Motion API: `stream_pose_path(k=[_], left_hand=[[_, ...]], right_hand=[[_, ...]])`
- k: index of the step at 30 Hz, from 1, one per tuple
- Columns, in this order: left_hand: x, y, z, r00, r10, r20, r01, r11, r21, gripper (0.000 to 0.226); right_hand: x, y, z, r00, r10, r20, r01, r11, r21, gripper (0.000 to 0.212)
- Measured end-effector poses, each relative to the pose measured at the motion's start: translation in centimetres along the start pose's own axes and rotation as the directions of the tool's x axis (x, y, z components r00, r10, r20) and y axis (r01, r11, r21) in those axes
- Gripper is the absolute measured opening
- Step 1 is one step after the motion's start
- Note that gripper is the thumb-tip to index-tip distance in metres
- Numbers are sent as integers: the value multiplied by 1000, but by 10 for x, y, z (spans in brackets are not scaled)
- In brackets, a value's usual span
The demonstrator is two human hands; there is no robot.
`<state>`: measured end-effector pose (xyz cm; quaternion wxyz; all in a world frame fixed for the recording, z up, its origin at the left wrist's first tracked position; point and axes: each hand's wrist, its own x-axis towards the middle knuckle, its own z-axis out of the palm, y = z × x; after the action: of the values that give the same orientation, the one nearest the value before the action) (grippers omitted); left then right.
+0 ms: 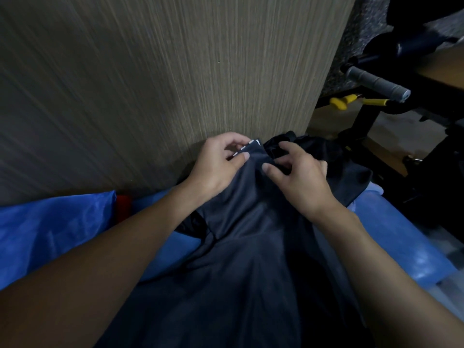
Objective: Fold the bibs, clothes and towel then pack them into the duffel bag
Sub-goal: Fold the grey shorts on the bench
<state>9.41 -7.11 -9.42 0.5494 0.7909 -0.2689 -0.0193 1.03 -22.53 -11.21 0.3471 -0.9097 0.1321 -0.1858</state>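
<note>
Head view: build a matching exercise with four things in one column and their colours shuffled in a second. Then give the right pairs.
Things:
1. garment
2. handle grip
3. shiny fabric
4. table

Colours:
a. bright blue
b. light grey
c. wood-grain brown
d. dark navy

Pairs: 1-d, 2-b, 3-a, 4-c

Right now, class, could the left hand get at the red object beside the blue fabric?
Probably yes: nothing lies between the left hand and the red object, but its fingers pinch the dark garment and must let go first.
</note>
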Motion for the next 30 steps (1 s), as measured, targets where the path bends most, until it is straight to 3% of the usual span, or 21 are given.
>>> stream_pose_path(k=[2, 6, 8, 11, 14, 18, 21, 26, 30], left_hand=[[-3, 6, -2, 999, 28, 46, -26, 999, -32, 27], [-7, 11, -7, 997, 46, 69, -42, 997, -60, 32], [-12, 6, -11, 997, -12, 81, 17, 998, -59, 39], [-25, -9, -24, 980, -155, 128, 141, 983, 114, 50], [-44, -13, -40, 975, -191, 113, 168, 968, 185, 24], [-74, 3, -49, 993, -85, 81, 76, 991, 106, 15], [-98, 10, -48, 995, 62, 80, -79, 970, 228, 15], [-131, 9, -39, 949, 214, 231, -278, 915, 292, 18], [-151, 3, -29, 908, 223, 355, -349, 872, 344, 13]], right_hand=[[6, -2, 1, 999, 44, 23, -46, 992, 119, 63], [7, -10, 5, 990, -74, 120, 30, 942, 333, 30], [8, -11, 7, 994, -72, 85, 35, 925, 378, 19], [10, -13, 1, 998, -60, 1, 55, 922, 384, 6], [5, -18, -8, 994, -109, -2, 98, 880, 465, 22], [-12, -18, -25, 971, -234, 52, 193, 892, 410, 21], [-33, -6, -41, 959, -270, 91, 220, 906, 363, 20], [-77, 21, -62, 947, -241, 210, 176, 941, 288, 39], [-104, 38, -67, 934, -266, 241, 232, 959, 160, 28]])
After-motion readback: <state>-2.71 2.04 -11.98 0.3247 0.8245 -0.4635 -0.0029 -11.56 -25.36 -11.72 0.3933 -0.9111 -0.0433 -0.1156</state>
